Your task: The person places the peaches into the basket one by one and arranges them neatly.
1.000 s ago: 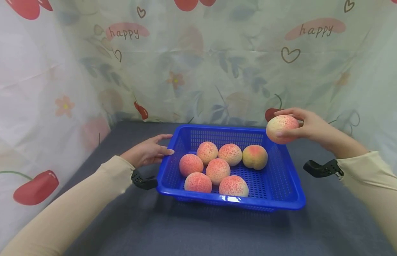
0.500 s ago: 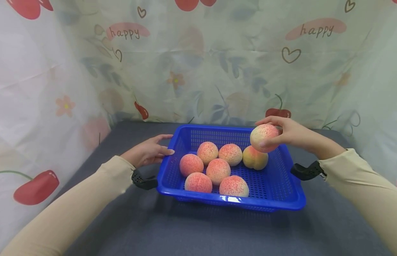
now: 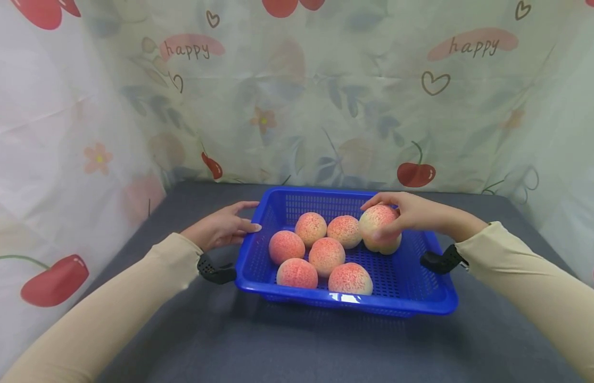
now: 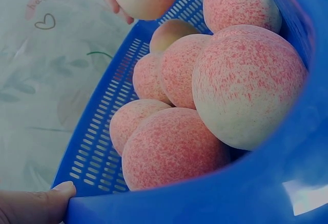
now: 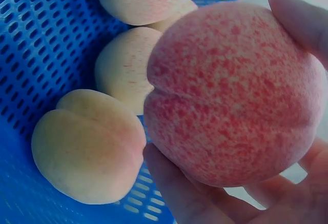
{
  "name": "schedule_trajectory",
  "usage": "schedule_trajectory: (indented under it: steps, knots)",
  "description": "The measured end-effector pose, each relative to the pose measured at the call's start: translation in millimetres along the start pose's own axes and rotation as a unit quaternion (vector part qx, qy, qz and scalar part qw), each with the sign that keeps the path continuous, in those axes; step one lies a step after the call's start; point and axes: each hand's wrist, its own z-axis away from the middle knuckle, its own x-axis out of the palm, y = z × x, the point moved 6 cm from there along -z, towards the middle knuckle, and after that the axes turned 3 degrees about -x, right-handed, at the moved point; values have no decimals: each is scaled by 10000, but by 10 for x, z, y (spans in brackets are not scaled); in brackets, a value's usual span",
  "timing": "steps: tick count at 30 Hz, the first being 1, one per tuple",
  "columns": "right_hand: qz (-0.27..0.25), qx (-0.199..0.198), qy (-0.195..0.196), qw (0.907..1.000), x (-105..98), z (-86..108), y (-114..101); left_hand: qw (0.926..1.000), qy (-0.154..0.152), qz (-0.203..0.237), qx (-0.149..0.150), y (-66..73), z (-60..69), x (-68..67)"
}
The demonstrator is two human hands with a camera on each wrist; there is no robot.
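A blue plastic basket (image 3: 397, 305) with slotted walls holds several pink-and-cream peaches, among them one (image 3: 327, 256) in the middle. The left hand (image 3: 221, 227) grips the basket's left rim; its thumb (image 4: 54, 199) lies on the edge in the left wrist view, the other fingers hidden there. Over the basket's back right, the right hand (image 3: 414, 214) holds a peach (image 3: 375, 219) between thumb and fingers. Below that peach and partly covered by it is a yellower peach (image 3: 386, 248), seen whole in the right wrist view as a yellowish peach (image 5: 89, 147).
The basket stands on a dark grey tabletop (image 3: 297, 351). A printed curtain (image 3: 297, 106) hangs behind and at both sides. Black wrist straps (image 3: 440, 260) stick out below both sleeves, the right one over the basket's right rim.
The right hand has carried its peach left and down, from beyond the basket's back right corner to above the yellower peach. The left hand and basket have stayed in place.
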Motion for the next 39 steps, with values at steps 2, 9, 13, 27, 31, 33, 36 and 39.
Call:
schedule_trajectory:
  steps: [2, 9, 13, 27, 31, 33, 36, 39]
  knots:
    - [58, 24, -185, 9998, 41, -17, 0, 10000, -4, -7, 13, 0, -5, 0]
    - [337, 214, -671, 9969, 161, -75, 12, 10000, -23, 2, 26, 0, -13, -1]
    - [149, 383, -964, 9945, 230, -85, 23, 10000, -61, 10, 18, 8, 0, 9]
    - [170, 886, -1323, 9871, 330, -113, 124, 10000, -70, 64, 13, -7, -14, 6]
    - [37, 995, -1333, 9861, 345, -117, 140, 10000, -75, 58, 26, -10, -16, 4]
    - [-74, 1040, -1328, 9856, 357, -119, 144, 10000, -70, 42, 28, -11, -15, 3]
    - [-109, 1090, -1305, 9854, 372, -125, 153, 10000, -57, 42, 16, -12, -11, 2]
    - [-21, 1055, -1302, 9859, 382, -136, 150, 10000, -73, 52, 17, -9, -9, 3]
